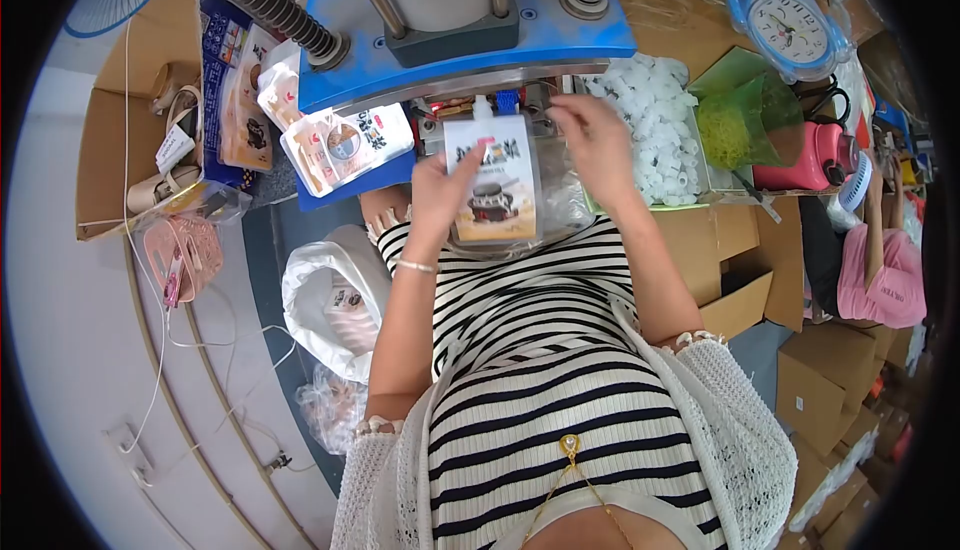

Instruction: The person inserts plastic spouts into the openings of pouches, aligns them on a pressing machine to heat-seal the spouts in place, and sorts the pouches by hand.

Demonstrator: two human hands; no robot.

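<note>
A flat printed pouch with a white spout at its top is upright below the blue press. My left hand grips its left edge, with the thumb lying over the front. To the right of the spout is my right hand, raised beside the press opening and apart from the pouch; its fingers are bent and blurred, and whether it holds anything is unclear. Clear plastic shows behind the pouch. On the left, more printed pouches are stacked on a blue surface.
The blue press stands ahead. White plastic pieces are heaped at right, beside a green container, a pink bottle and a blue clock. A white bag sits low left. Another person is at far right.
</note>
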